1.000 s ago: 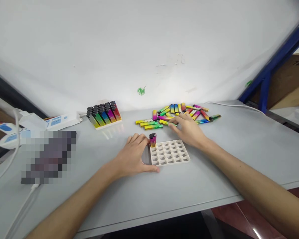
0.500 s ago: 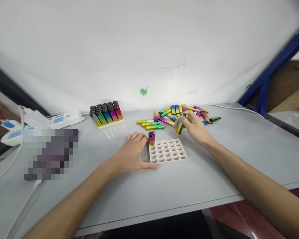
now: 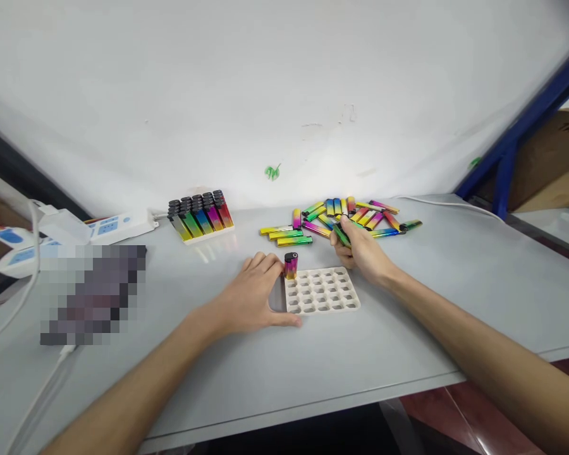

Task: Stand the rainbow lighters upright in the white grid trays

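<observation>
A white tray [image 3: 355, 302] with rows of holes lies flat on the table. My left hand [image 3: 253, 294] grips its left edge, the thumb at the near corner and the fingertips at the far corner. One pink-and-yellow lighter [image 3: 291, 266] stands upright in the far left hole, close to those fingertips. Beyond the tray's far right corner, my right hand [image 3: 360, 246] is closed around a green lighter [image 3: 342, 235], held tilted and partly hidden by the fingers. Behind it lies a loose pile of shiny coloured lighters [image 3: 329, 207].
Several lighters [image 3: 291, 241] lie side by side left of the pile. A filled tray of upright lighters [image 3: 203, 218] stands at the back left. Further left are a white power strip [image 3: 116, 227], a pixelated dark object [image 3: 97, 294] and a white cable [image 3: 38, 392]. A wall rises behind.
My right hand has turned the lighter it holds, so that its green part now shows and more of it is covered. My left hand stays at the tray; the view has shifted slightly.
</observation>
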A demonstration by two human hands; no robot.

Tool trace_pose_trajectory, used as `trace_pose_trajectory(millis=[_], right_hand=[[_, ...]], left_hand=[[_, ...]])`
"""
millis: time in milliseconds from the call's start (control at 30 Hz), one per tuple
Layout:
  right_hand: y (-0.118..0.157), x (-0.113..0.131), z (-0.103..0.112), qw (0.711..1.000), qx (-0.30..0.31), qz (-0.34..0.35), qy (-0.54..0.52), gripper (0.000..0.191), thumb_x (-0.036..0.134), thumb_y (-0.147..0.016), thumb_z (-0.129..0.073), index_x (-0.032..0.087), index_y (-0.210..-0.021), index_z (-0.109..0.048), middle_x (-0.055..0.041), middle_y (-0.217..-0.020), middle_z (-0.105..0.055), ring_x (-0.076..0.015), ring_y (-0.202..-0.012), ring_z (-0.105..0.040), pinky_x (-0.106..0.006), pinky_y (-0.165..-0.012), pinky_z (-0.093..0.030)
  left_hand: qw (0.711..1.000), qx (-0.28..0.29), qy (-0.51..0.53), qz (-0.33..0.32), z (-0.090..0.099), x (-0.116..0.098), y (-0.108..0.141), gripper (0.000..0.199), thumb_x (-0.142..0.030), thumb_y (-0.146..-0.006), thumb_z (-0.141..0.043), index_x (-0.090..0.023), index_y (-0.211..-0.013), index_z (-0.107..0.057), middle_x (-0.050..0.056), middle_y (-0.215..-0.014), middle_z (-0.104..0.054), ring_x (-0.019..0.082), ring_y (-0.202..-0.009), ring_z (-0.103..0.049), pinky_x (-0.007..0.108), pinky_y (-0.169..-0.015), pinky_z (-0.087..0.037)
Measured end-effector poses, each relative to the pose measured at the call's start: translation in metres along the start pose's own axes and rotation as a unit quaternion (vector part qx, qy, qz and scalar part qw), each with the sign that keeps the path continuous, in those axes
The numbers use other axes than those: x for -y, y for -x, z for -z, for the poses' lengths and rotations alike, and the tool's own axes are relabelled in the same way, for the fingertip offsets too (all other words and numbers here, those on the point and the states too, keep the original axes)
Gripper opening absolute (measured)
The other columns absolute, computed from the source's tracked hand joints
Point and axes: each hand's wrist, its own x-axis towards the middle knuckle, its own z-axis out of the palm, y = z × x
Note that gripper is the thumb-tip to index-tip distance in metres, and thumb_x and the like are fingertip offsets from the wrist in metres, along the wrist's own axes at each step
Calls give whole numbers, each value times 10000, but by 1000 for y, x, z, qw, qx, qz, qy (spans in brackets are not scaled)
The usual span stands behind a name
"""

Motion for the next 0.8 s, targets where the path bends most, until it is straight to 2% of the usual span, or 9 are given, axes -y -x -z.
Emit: trace_pose_trajectory(millis=[200, 267, 333, 467, 667, 800], right_hand=[[2, 3, -2, 999, 4, 52, 17, 501, 701, -923, -429, 224, -813, -537, 65, -581, -253, -94, -470, -173, -242, -434, -152], [3, 4, -3, 999, 10, 30, 1, 504, 716, -913, -429, 230, -844, -547, 64, -596, -253, -95, -474, -171, -242, -430, -153], [3, 5, -3, 1000, 12, 2, -10, 529, 734, -899, -432, 226, -783, -525, 66, -595, -216, -95, -478, -135, -246, -427, -128], [1, 7, 0, 999, -32, -19, -27, 620, 738, -887, -433, 221, -566, -316, 65, -561, -143, -91, -486, -79, -266, -433, -86], [-2, 11, 0, 990, -71, -95, -73, 530, 518, -942, -379, 225, -516, -264, 65, -510, -149, -79, -441, -70, -260, -416, -63], [-1, 10, -6, 990, -62, -108, -64, 526, 476, -948, -359, 219, -497, -272, 68, -493, -161, -68, -424, -80, -253, -420, -54]], left_hand=[[1000, -3, -7, -2, 1, 0, 0, 645, -778, -686, -649, -211, -974, -543, 81, -1069, -547, 293, -1006, -472, 464, -924, -420], [1000, 0, -7, -4, 0, 0, 0, 657, -782, -689, -646, -206, -988, -546, 82, -1073, -546, 290, -1004, -471, 462, -922, -422], [1000, 0, -7, -5, 0, 1, 1, 670, -790, -684, -645, -198, -982, -546, 85, -1073, -545, 289, -1000, -471, 461, -921, -423], [1000, -1, -7, -5, -1, 2, 1, 692, -809, -678, -635, -198, -989, -542, 87, -1094, -542, 289, -1011, -469, 463, -934, -419], [1000, 5, -6, -3, -1, 2, 0, 698, -812, -681, -629, -201, -1006, -538, 88, -1102, -540, 290, -1019, -466, 464, -943, -414], [1000, 5, -7, 1, -1, 2, 1, 688, -809, -678, -635, -200, -980, -531, 85, -1093, -536, 289, -1017, -464, 466, -940, -417]])
